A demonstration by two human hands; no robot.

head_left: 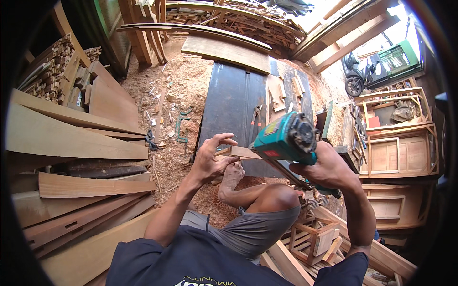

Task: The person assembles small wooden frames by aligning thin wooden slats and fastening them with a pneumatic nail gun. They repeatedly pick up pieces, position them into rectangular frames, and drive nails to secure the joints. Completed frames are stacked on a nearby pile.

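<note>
My right hand (329, 167) is wrapped round the handle of a teal and black nail gun (281, 138), which is tilted with its nose down to the left. A pale wooden strip (244, 152) lies beneath the gun's front end. At its left end my left hand (212, 157) holds the strip, thumb along the near side and forefinger raised and bent. My bare foot (232, 177) is right beside that hand. The gun body hides the strip's right part and the nose's exact contact. Orange-handled pincers (256, 119) rest on the dark board (222, 102) beyond.
Wood offcuts (298, 86) lie on the board's right side. A teal clamp (182, 127) sits among shavings on the left. Long planks (81, 133) are stacked at left, wooden frames (398, 152) at right. A small wooden stool-like frame (312, 238) stands near my right knee.
</note>
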